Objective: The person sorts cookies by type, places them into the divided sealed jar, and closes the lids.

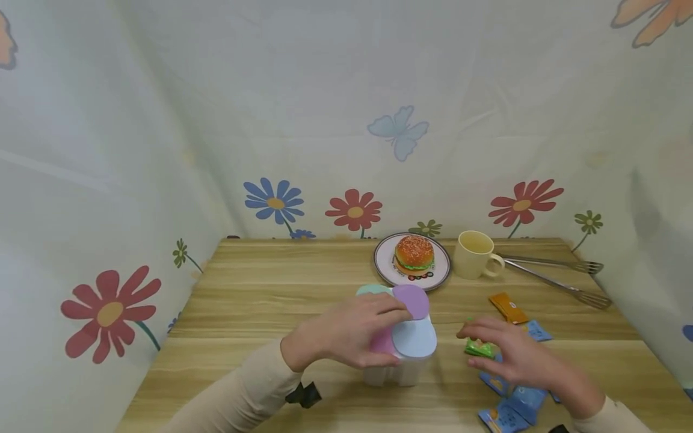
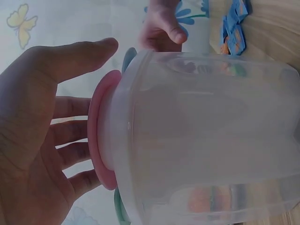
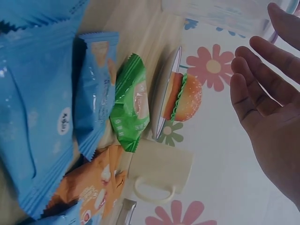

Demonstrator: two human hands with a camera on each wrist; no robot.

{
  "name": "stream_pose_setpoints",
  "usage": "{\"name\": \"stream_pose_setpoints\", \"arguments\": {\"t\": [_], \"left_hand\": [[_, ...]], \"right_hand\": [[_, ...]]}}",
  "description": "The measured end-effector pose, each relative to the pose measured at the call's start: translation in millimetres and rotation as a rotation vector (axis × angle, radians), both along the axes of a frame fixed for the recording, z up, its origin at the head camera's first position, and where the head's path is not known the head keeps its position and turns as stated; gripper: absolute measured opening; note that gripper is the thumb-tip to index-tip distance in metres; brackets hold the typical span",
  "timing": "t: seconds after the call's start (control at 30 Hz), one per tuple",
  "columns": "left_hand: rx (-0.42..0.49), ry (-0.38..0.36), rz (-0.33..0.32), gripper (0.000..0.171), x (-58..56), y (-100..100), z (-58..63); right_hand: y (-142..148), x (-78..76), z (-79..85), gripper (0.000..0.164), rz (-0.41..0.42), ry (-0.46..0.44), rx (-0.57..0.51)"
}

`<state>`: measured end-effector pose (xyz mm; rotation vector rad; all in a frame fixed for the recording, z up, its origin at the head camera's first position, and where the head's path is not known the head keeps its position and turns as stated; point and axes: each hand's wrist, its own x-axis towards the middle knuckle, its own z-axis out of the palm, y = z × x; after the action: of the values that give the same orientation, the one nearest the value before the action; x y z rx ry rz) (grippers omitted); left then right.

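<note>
A clear plastic container (image 2: pixel 211 126) stands on the table, topped by petal-shaped lids in green, purple, blue and pink. Over these lids lies my left hand (image 1: pixel 360 331), its fingers extended and the thumb apart. The left wrist view shows those fingers right at the pink lid (image 2: pixel 97 136), partly hidden behind it. To the right, my right hand (image 1: pixel 522 355) hovers above small snack packets, fingers loosely spread and nothing in its grasp. Below it are a green packet (image 3: pixel 131 103), an orange packet (image 1: pixel 508 308) and several blue packets (image 3: pixel 37 103).
Behind the container, a plate (image 1: pixel 383 261) carries a toy hamburger (image 1: pixel 414 252). Beside it stands a yellow mug (image 1: pixel 472 257), handle to the right. Two metal utensils (image 1: pixel 563 285) lie at the back right. Flower-printed cloth (image 1: pixel 303 150) encloses the wooden table (image 1: pixel 260 294).
</note>
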<state>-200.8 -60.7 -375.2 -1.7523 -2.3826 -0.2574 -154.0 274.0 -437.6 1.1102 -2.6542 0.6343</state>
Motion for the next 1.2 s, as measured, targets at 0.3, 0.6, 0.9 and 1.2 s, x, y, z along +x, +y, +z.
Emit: {"name": "stream_pose_setpoints", "arguments": {"t": [0.3, 0.6, 0.9, 1.2], "left_hand": [[-0.006, -0.03, 0.007, 0.063, 3.0, 2.3, 0.7], [0.015, 0.012, -0.002, 0.058, 5.6, 7.3, 0.0], [0.017, 0.003, 0.001, 0.053, 8.2, 10.2, -0.3], [0.012, -0.027, 0.014, 0.049, 10.0, 13.8, -0.1]], "right_hand": [[8.4, 5.2, -11.3, 0.03, 0.01, 0.01, 0.024], [12.4, 9.2, -19.4, 0.036, 0.043, -0.028, 0.046], [15.1, 14.9, -29.3, 0.034, 0.041, -0.076, 0.061], [19.7, 19.2, -33.6, 0.032, 0.052, -0.104, 0.079]]}}
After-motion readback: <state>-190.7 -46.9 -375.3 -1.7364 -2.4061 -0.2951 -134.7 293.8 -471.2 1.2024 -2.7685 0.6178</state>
